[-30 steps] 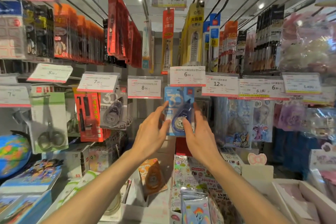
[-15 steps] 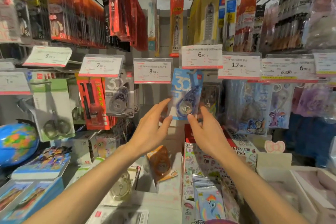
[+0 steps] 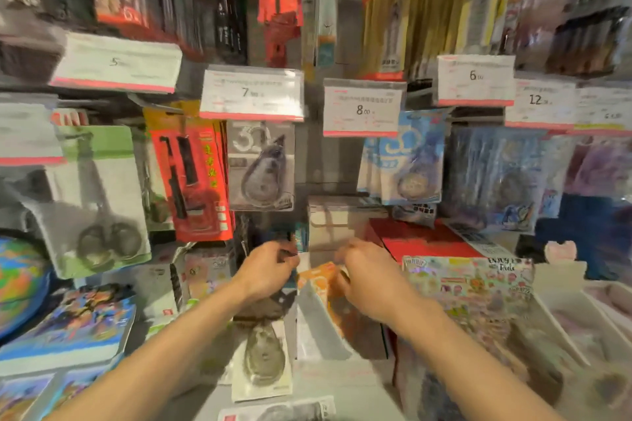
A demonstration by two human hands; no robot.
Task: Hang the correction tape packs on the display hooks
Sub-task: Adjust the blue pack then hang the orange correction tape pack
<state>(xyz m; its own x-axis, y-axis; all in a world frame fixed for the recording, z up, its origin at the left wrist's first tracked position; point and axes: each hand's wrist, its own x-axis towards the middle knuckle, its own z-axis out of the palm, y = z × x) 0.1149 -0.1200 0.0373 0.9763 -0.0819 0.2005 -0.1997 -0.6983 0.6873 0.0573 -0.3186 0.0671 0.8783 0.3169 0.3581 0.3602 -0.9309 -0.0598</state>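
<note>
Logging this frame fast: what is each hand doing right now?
Left hand: fingers curled, but blur hides whether they hold anything.
Right hand: at the orange correction tape pack; blur hides whether it grips.

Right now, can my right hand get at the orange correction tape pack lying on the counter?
Probably yes. The right hand is already at the orange correction tape pack, nothing lying between them, though motion blur hides whether the fingers are touching it.

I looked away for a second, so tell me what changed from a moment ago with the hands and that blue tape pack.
Both hands let go of the blue correction tape pack and dropped toward the shelf; the left hand and right hand now reach at the orange pack. The blue pack stayed hanging; the grey pack is unchanged.
</note>
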